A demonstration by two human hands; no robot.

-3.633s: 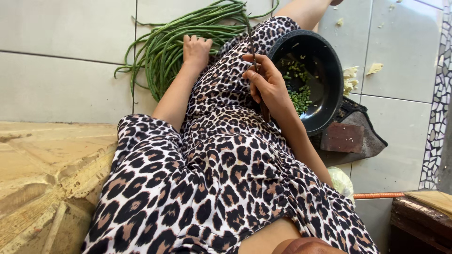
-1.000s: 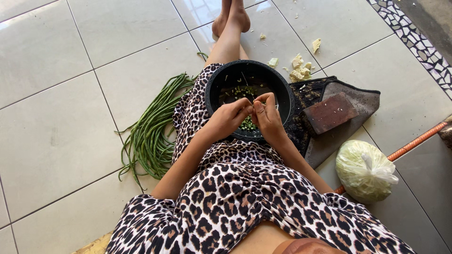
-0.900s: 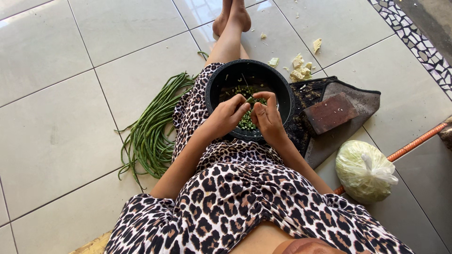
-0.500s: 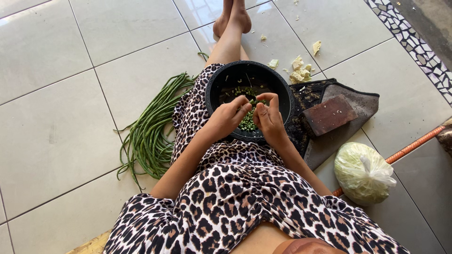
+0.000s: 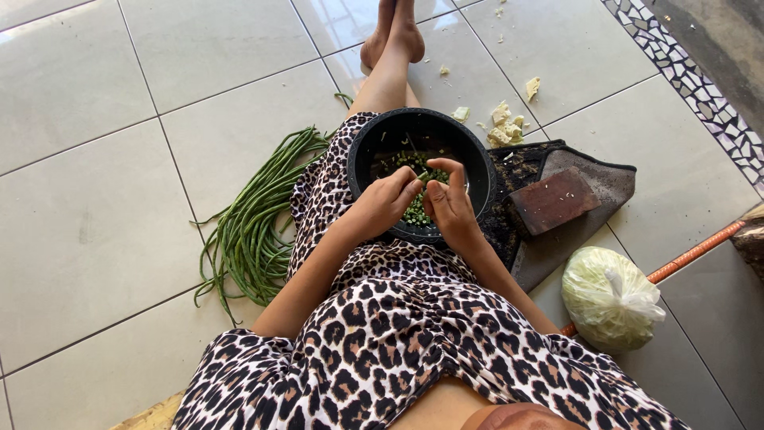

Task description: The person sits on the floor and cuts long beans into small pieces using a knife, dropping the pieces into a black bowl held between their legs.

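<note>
Green bean (image 5: 424, 176) is pinched between the fingertips of both my hands, just above the middle of the frame. My left hand (image 5: 382, 205) has its fingers curled in, the tips closed on the near end of the piece; my right hand (image 5: 450, 201) meets it from the other side, thumb and forefinger closed on the same short bit. Both hover over the black bowl (image 5: 362, 155), which sits on my lap in the upper middle of the frame, with a small heap of cut bean pieces (image 5: 415, 211) on its bottom.

Compared with a second ago, very little has moved: the hands were already together over the bowl, and now the fingertips have drawn a touch closer and the bit between them looks shorter. Some seconds back my left hand was out at the bundle of long beans (image 5: 259, 219), which lies on the tiles at centre left, just beside my leopard-print dress (image 5: 382, 342). I judge that one bean is being broken down piece by piece into the bowl, and most of the bundle is still whole.

At lower right sits a cabbage in a clear bag (image 5: 611, 296); a dark cloth with a brick-coloured block (image 5: 555, 199) lies just beside the bowl, pale scraps (image 5: 506, 127) above it.
</note>
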